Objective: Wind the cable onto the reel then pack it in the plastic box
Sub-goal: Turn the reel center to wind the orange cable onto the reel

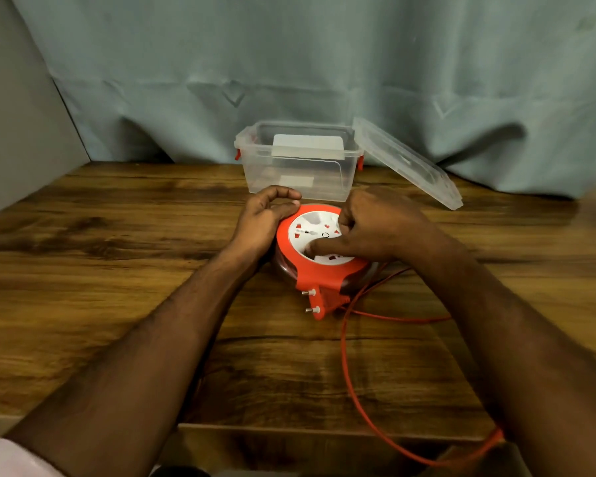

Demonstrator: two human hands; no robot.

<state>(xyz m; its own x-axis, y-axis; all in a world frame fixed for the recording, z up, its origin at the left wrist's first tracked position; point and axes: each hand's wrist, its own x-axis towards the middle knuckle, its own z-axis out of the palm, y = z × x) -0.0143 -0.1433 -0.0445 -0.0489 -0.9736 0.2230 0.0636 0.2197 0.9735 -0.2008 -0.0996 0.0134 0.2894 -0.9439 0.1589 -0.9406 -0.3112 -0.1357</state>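
An orange cable reel [315, 270] with a white socket face lies flat on the wooden table [117, 270], its plug [319, 302] pointing toward me. My left hand [265, 218] holds the reel's left rim. My right hand [375, 228] rests on the white face, with a finger pressed into it. Loose orange cable [350, 373] runs from the reel's right side across the table and over the near edge. The clear plastic box [300, 173] stands open just behind the reel.
The box's clear lid [410, 163] leans against its right side. Red latches sit on both ends of the box. A grey-blue curtain [289, 63] hangs behind the table. The table's near edge is just below my forearms.
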